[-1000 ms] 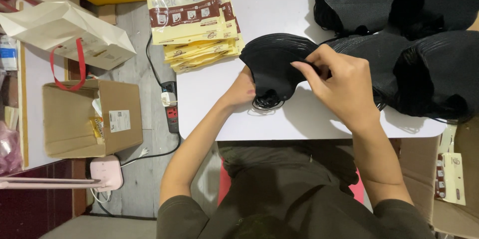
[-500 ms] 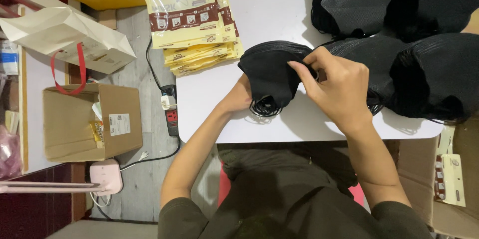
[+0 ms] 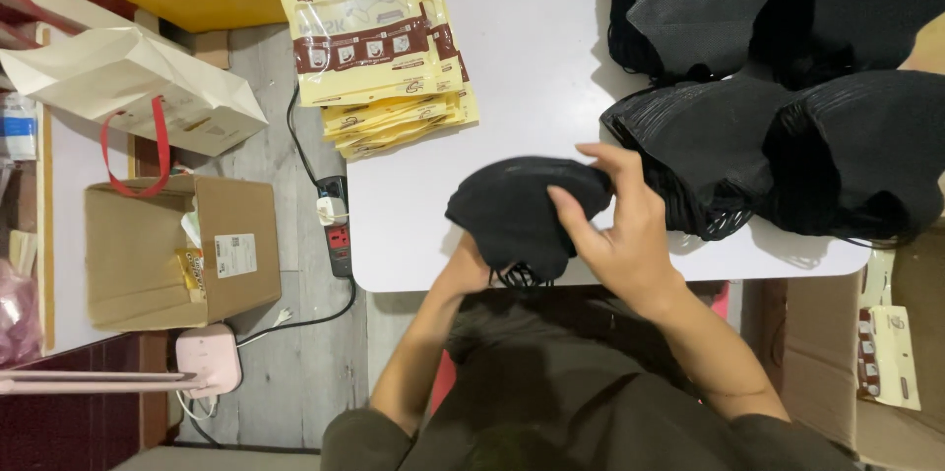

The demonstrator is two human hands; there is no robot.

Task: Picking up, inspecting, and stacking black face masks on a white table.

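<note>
At the frame's centre both hands, the left hand point(image 3: 471, 272) half hidden beneath and the right hand point(image 3: 622, 235) curled on top, grasp one mask bundle point(image 3: 517, 210), with four mask piles point(image 3: 728, 151) upper right and one packet stack point(image 3: 379, 43) above.

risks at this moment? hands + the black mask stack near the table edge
1. The small stack of black masks is held by both hands at the near edge of the white table; its ear loops dangle past the edge, so a loose grip could drop some to the floor.
2. The right hand sits right beside the big black mask piles; its wrist could snag their loops.
3. The left hand is mostly hidden beneath the stack, so its hold cannot be judged.
</note>
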